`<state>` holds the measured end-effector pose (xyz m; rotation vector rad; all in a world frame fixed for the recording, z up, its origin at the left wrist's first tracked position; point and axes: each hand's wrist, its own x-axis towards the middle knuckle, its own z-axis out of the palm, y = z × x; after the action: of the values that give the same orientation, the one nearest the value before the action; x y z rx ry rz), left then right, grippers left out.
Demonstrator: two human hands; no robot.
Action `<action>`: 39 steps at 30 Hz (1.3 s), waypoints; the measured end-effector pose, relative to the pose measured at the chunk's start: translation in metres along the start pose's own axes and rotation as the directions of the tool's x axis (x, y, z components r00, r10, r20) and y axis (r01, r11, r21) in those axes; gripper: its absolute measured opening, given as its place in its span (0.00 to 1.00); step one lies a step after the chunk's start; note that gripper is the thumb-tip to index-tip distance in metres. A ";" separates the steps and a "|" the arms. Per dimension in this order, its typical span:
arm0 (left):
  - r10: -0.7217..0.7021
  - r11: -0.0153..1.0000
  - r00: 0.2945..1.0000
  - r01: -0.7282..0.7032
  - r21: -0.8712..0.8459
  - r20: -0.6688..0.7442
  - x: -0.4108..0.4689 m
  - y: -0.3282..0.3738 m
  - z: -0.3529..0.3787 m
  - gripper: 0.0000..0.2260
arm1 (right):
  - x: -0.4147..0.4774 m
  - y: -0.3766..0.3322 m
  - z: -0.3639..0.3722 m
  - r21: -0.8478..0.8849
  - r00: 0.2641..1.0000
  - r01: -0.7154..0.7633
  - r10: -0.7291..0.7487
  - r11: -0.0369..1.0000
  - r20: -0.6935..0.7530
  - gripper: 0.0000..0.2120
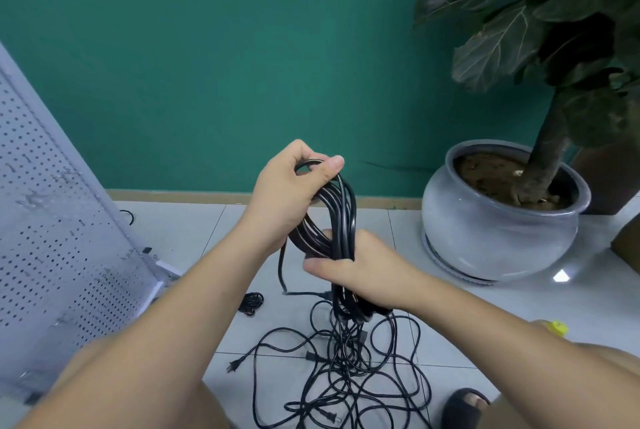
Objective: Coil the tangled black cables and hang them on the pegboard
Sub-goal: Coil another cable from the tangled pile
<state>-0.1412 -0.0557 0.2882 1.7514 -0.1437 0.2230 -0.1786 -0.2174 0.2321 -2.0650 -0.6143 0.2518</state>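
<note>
1. The left hand (287, 193) is raised, with fingers and thumb curled round the top of a bundle of loops (337, 217).
2. The right hand (363, 271) is closed round the lower part of the same bundle, just below the left hand.
3. From the right hand, cable drops into a loose tangle (346, 380) on the floor directly beneath both hands. Plugs lie in it.
4. A small wound cable (252, 304) lies on the floor below the left hand, apart from the tangle.
5. The pegboard (52, 220) leans well to the left of the left hand. No coil shows on its visible part.
6. Assessment: coiling is partway, much cable appears unwound, and hanging has not started.
</note>
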 end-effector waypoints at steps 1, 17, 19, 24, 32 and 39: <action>-0.025 0.999 1.000 0.025 -0.030 0.014 0.000 0.000 0.002 0.15 | 0.000 0.000 0.000 -0.036 0.999 -0.017 0.015 0.999 -0.046 0.19; -0.040 0.980 0.989 0.067 -0.186 0.142 -0.011 -0.012 0.037 0.12 | 0.006 -0.003 -0.006 0.314 0.980 -0.088 0.139 0.945 -0.144 0.18; -0.037 0.979 0.988 0.067 -0.192 0.153 -0.009 -0.015 0.037 0.13 | 0.002 -0.004 -0.009 0.362 0.984 -0.134 0.168 0.922 -0.064 0.11; -0.038 0.977 0.983 0.073 -0.200 0.178 0.000 -0.015 0.036 0.17 | 0.002 -0.006 -0.010 0.471 0.983 -0.170 0.181 0.865 0.022 0.10; -0.054 0.974 0.972 0.101 -0.201 0.228 0.002 -0.016 0.036 0.16 | -0.002 -0.003 -0.007 0.624 0.984 -0.153 0.175 0.766 0.026 0.06; -0.177 0.915 0.881 0.311 -0.256 0.439 -0.011 -0.035 0.044 0.33 | 0.005 -0.006 -0.031 0.596 0.925 0.079 0.165 0.799 -0.343 0.03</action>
<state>-0.1411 -0.0924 0.2446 1.4507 -0.2418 -0.3461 -0.1638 -0.2347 0.2543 -1.4432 -0.1980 0.0507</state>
